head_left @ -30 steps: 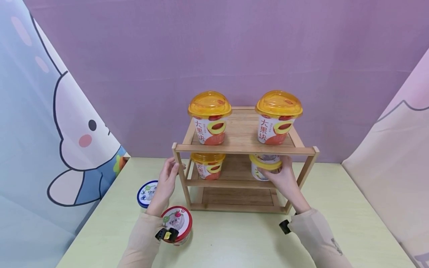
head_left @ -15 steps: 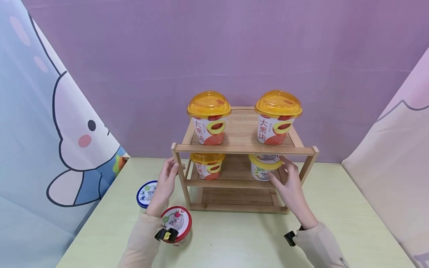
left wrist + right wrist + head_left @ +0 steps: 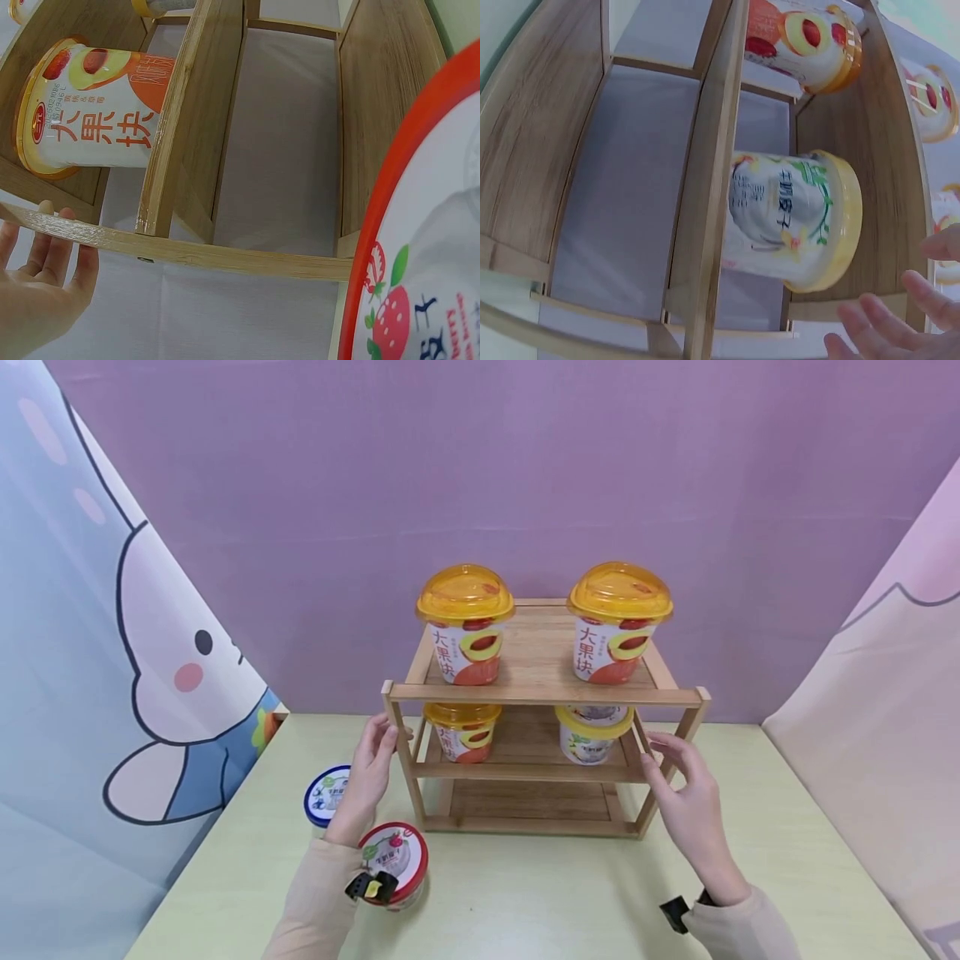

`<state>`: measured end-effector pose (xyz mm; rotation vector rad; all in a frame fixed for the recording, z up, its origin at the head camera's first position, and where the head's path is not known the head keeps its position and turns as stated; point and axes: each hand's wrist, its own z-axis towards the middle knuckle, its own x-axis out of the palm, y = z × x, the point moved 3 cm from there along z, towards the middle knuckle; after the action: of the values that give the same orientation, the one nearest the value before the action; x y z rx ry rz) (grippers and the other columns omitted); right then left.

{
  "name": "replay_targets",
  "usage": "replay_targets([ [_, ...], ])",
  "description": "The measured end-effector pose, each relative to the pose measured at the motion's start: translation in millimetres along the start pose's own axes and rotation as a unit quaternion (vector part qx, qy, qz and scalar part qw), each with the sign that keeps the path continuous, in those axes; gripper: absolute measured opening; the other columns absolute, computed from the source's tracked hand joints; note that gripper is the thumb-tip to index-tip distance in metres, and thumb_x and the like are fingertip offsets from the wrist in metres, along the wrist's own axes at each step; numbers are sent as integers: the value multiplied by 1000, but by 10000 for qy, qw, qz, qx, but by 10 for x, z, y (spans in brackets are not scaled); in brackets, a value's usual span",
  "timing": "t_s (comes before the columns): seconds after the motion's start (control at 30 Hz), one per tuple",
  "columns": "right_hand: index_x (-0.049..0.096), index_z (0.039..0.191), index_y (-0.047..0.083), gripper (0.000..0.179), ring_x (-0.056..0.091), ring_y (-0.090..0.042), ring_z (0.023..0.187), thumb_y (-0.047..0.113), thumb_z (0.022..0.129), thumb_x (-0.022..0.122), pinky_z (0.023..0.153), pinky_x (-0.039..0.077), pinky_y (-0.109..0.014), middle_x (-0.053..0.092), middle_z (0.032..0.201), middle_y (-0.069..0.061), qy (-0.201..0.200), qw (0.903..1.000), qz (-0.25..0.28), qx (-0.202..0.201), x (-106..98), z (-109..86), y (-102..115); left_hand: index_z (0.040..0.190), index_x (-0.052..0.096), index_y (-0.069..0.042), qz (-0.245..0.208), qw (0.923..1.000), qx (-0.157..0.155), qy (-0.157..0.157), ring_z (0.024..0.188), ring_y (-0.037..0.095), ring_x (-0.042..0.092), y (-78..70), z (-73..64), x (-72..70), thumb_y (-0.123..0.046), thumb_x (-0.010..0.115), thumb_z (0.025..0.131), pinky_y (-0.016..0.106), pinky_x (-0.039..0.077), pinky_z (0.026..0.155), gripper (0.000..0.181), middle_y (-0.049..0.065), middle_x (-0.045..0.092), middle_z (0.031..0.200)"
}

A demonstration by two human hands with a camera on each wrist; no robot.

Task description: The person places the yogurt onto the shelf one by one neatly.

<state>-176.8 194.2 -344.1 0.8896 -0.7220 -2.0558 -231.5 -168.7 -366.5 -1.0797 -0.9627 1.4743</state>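
A three-tier wooden rack [image 3: 525, 695] stands on the table. My left hand [image 3: 372, 768] holds its left front post, with fingertips curled past the wood in the left wrist view. On the middle shelf, a yellow-lidded white tub [image 3: 588, 745] sits at the right and an orange-lidded yogurt cup [image 3: 462, 735] at the left. My right hand [image 3: 690, 806] is beside the right post with relaxed fingers, apart from the tub and holding nothing. Two orange-lidded yogurt cups, a left one [image 3: 468, 627] and a right one [image 3: 618, 627], stand on the top shelf.
A red-lidded tub [image 3: 397, 856] stands by my left wrist, partly covered by it. Behind it is a blue-lidded tub [image 3: 324, 793]. A purple curtain [image 3: 480, 460] hangs behind the rack. The pale table [image 3: 525, 893] extends in front of the bottom shelf [image 3: 528, 800].
My right hand has let go of the yellow-lidded tub and drawn back to the right, out past the rack's post. The tub stays on the middle shelf. My left hand has not moved.
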Motion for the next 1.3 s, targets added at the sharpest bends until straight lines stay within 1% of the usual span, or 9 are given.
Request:
replay_targets([
  [0.13,57,105,-3,23,50,7,91,-5,82,56,81,38,-8,60,98,0,-238,9995,209,6,-95,-3,-34,126,35,-4,-42,10000,-37,29,111,28,43,-5,-5,-4,-27,36,96,42,30,99,38,21,47,113],
  [0.23,58,104,-3,21,52,6,90,-5,83,55,79,39,-7,60,96,6,-371,9990,237,61,-171,6,-66,125,35,-4,-68,10000,-45,49,111,29,44,-5,-2,-4,-26,36,96,42,29,99,37,21,47,113],
  [0.4,58,101,-4,17,54,5,90,-2,85,53,80,39,-8,61,95,6,-578,9977,312,135,-285,23,-128,125,35,-4,-5,10000,-58,66,112,27,42,-1,1,-7,-27,36,96,43,29,100,37,21,47,114],
  [0.57,58,99,-7,16,55,5,86,2,87,53,77,40,-7,58,89,19,-757,9967,213,214,-362,49,-221,125,35,-6,20,9999,-77,63,112,26,43,7,0,-6,-32,36,95,42,30,99,39,19,48,114],
  [0.77,58,99,-7,18,57,4,82,7,88,53,73,41,-7,59,85,17,-852,9942,301,591,-391,95,-332,125,36,-8,-53,9998,-149,72,111,24,43,27,-6,-1,-38,38,93,41,29,99,44,15,49,112],
  [0.93,57,102,-5,20,57,2,81,8,88,52,74,43,-8,60,86,16,-711,9915,610,907,-384,148,-411,124,36,-8,-77,9999,-79,83,111,22,43,23,-3,-1,-38,38,94,41,29,99,43,15,49,112],
  [1.1,54,109,0,21,56,0,88,8,91,47,75,44,-10,59,96,12,-217,9880,1284,832,-349,201,-468,125,36,-8,-40,9999,-45,108,110,26,45,16,3,-1,-36,37,94,41,30,98,42,18,49,113],
  [1.17,53,110,6,20,55,-1,91,8,92,45,76,45,-11,57,99,10,15,9830,1695,707,-327,218,-482,124,36,-8,-33,9999,-36,107,109,27,45,16,8,-2,-35,37,94,41,31,98,40,19,49,112],
  [1.3,50,109,15,19,54,-2,91,8,93,43,76,45,-12,55,102,7,243,9636,2581,654,-287,239,-509,124,37,-7,-39,9999,-9,100,109,28,45,9,17,-1,-31,36,95,41,31,98,37,20,49,112],
])
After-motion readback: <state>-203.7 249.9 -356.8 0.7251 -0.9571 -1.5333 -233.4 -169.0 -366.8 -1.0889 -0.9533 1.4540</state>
